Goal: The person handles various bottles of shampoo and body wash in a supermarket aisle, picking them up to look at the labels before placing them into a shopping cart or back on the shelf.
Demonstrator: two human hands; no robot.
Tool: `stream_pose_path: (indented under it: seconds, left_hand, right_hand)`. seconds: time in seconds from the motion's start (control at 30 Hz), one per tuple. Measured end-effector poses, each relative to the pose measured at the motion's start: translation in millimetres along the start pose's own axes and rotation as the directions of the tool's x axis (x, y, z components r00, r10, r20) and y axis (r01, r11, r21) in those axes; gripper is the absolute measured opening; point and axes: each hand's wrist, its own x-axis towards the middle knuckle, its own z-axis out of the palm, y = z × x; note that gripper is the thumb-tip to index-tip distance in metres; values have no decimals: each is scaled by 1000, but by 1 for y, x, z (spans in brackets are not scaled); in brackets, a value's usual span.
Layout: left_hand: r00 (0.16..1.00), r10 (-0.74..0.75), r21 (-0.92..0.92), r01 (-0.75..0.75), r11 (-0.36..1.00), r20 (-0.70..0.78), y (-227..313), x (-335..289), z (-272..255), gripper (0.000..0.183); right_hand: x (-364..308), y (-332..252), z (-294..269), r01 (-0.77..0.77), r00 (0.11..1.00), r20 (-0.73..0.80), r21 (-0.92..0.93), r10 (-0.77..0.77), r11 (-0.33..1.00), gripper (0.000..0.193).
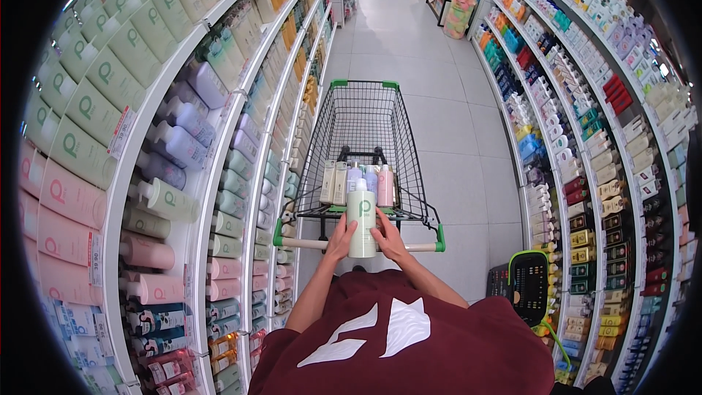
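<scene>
A pale green bottle (361, 223) is held between the two hands, above the middle of the cart handle (420, 247). Its left side is gripped by the left hand (341, 240) and its right side by the right hand (387, 237); the hands are thus kept apart by the bottle's width. The label is turned toward the wearer and the white cap is left uncovered. How far the fingers are wrapped behind cannot be told from this angle.

At the near end of the mesh cart (365, 96), a small row is seen: two cream packs (333, 183), lilac bottles (371, 180) and a pink bottle (385, 186). The aisle is lined on the left by a shelf (168, 67) filled with green, pink and lilac bottles, and on the right by another stocked shelf (542, 35). Near the latter, a black basket (528, 285) with a green rim is seen. A maroon top (468, 344) is worn.
</scene>
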Motion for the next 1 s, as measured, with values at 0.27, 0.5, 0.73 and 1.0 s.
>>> stream_pose_path:
  seconds: [0.27,0.5,0.73,1.0]
  left_hand:
    - [1000,-12,28,12,1000,-12,4,0,-4,66]
    - [999,5,-8,-5,1000,-33,-2,1,-6,71]
    - [997,20,11,-19,1000,-81,5,-1,-2,79]
    - [999,-8,-40,6,999,-50,1,2,-5,75]
  right_hand:
    - [-1,-15,-2,-115,991,68,-18,116,993,69]
    - [0,-14,3,-54,998,-12,5,54,999,60]
    - [2,-15,7,-13,994,-111,-45,8,999,44]
    - [-2,-15,-10,42,999,44,-501,-23,864,56]
